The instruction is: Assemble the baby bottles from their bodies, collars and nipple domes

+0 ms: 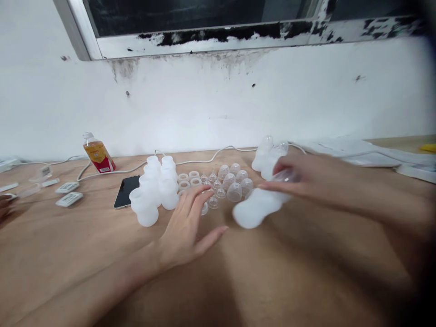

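My left hand lies open on the wooden table, fingers spread and stretched toward several small clear domes and rings. Just left of it stands a cluster of white translucent bottle-shaped parts. My right hand, blurred by motion, is closed on a white translucent bottle-shaped part held tilted just above the table. Behind that hand more clear pieces are piled.
A dark phone lies flat left of the white parts. A small drink bottle leans near the wall, with white cables, small white devices and plastic bags along the back. Another person's fingers show at the left edge.
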